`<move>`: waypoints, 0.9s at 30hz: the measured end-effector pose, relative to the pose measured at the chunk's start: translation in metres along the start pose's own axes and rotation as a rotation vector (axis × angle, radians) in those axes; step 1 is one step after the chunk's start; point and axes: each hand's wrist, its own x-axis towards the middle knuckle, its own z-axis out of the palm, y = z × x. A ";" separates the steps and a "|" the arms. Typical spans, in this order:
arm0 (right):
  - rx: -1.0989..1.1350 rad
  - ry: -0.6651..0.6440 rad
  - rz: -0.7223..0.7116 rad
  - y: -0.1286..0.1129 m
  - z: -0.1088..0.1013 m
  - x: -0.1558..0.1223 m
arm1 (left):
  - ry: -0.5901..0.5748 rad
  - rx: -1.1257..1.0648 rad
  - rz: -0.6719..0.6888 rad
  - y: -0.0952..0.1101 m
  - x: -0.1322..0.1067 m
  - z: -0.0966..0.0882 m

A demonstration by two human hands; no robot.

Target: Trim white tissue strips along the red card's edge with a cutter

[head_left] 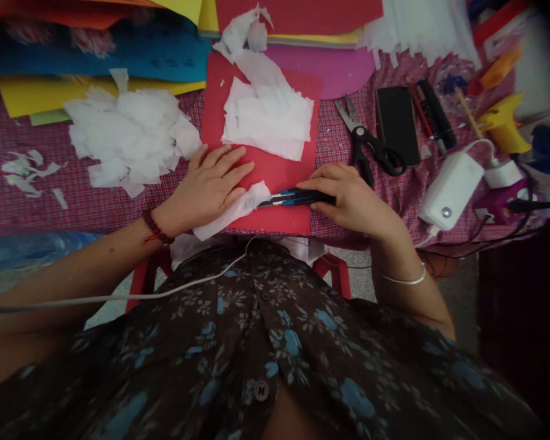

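My left hand [211,186] lies flat with fingers spread on a red sheet [284,174], its thumb resting on a strip of white paper [238,211]. My right hand [348,198] is closed around a black and blue utility knife [296,197]. The knife lies nearly level, its tip at the right end of the strip. Above both hands, a stack of white paper pieces [270,119] rests on the red sheet. To the left of my left hand is a heap of cut white paper [128,131].
Black-handled scissors [362,137] and a dark phone [398,125] lie at the right, near several pens [433,116]. Further right are a white adapter [451,186] with cables and a yellow glue gun [506,125]. Small paper scraps [25,171] lie far left. Coloured sheets [165,55] line the back.
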 end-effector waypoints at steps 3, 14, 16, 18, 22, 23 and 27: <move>0.001 0.000 -0.013 0.000 0.001 0.002 | 0.012 0.001 0.008 0.000 0.000 0.001; -0.018 -0.054 -0.063 -0.007 0.000 0.016 | 0.008 0.023 0.013 0.000 0.001 0.001; -0.005 -0.051 -0.077 -0.006 -0.001 0.016 | 0.010 0.018 0.020 0.000 0.001 0.002; -0.003 -0.042 -0.080 -0.003 -0.004 0.015 | 0.015 0.009 0.026 -0.001 0.001 0.002; -0.036 -0.031 -0.058 0.001 -0.008 0.011 | 0.026 0.017 0.036 -0.001 0.000 0.003; -0.040 -0.034 -0.056 0.001 -0.009 0.010 | 0.033 0.030 0.042 -0.001 0.000 0.003; -0.048 -0.041 -0.059 0.001 -0.011 0.009 | 0.039 0.087 0.072 0.001 0.000 0.002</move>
